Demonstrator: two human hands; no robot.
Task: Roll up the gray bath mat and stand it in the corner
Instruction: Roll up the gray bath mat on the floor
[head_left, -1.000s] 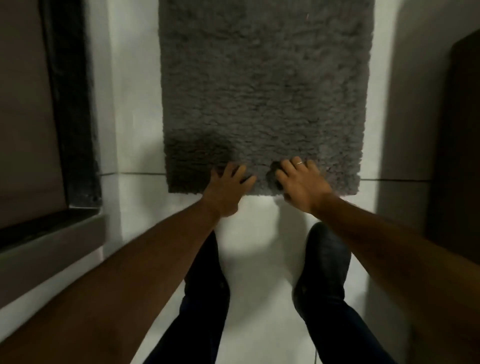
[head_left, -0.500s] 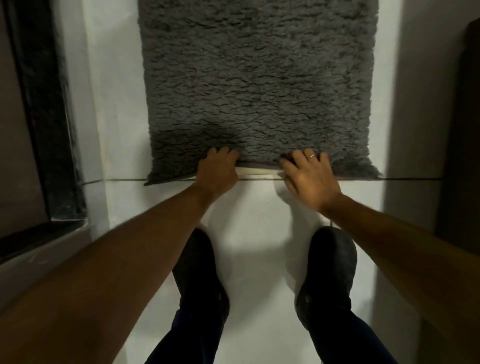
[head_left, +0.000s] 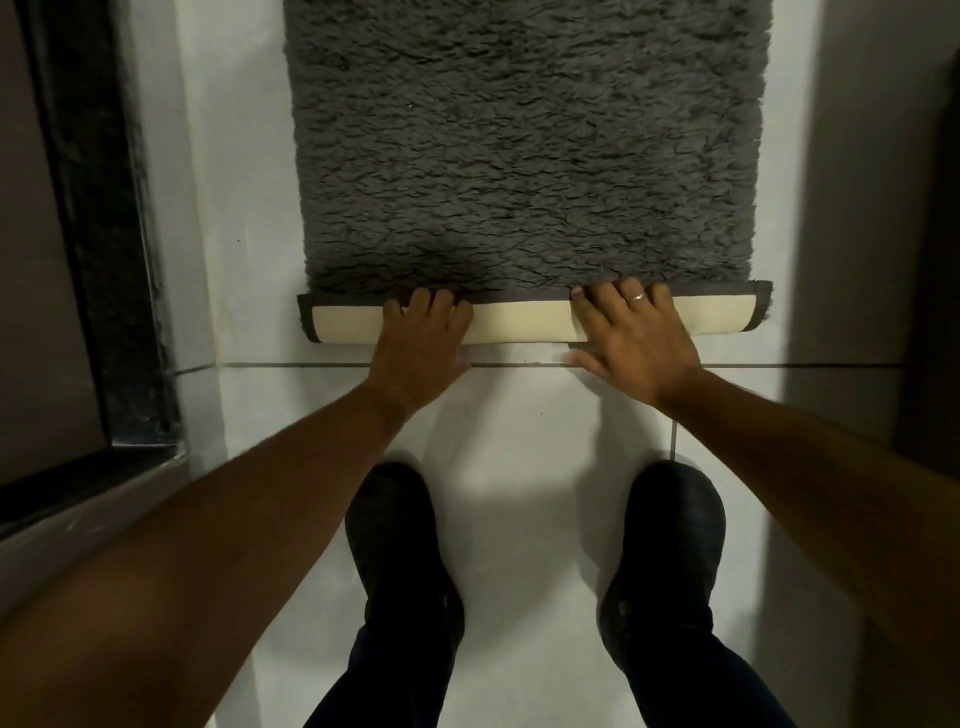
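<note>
The shaggy gray bath mat (head_left: 524, 156) lies flat on the white tiled floor (head_left: 519, 426), running from the middle of the scene to the far edge. Its near end is folded over into a first narrow turn, showing a cream rubbery backing (head_left: 519, 325) bordered by dark gray binding. The left hand (head_left: 423, 343) rests palm down on the left part of this fold, fingers bent over its far edge. The right hand (head_left: 631, 338), wearing a ring, presses flat and spread on the right part, fingertips at the binding. Nearer, two black shoes (head_left: 400, 551) stand on the floor. A dark stone threshold (head_left: 104, 234) runs along the left.
</note>
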